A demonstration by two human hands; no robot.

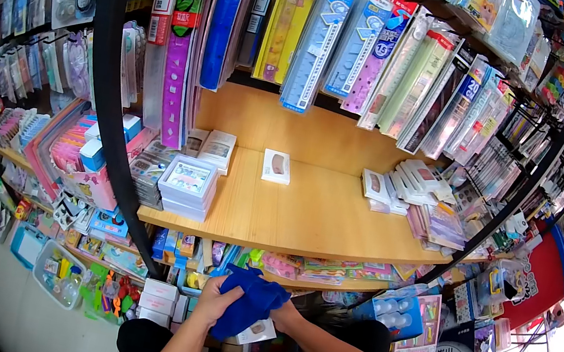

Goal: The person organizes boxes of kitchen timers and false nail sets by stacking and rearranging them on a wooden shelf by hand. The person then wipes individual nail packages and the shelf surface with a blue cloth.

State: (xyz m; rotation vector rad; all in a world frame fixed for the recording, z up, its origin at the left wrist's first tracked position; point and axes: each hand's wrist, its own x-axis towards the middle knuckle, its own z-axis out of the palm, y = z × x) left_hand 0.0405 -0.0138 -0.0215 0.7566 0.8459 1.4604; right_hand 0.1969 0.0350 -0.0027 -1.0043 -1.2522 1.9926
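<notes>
A bunched dark blue cloth [248, 302] hangs between my two hands, in front of the lower shelf and above my knees. My left hand [218, 304] is closed on its left side, with the thumb on top. At the right edge of the cloth is my right hand [284, 316], closed against it, its fingers mostly hidden behind the fabric. Just below the cloth, partly covered by it, shows a white box [259, 332]; whether a hand touches it I cannot tell.
Ahead is a wooden shelf [290, 215] with a small white box [276, 166] at its middle. Stacked boxes [187, 186] stand left, piled packets [415, 188] right. Packaged rulers [321, 40] hang above. Black posts [123, 72] flank the shelf; a plastic bin [59, 276] sits low left.
</notes>
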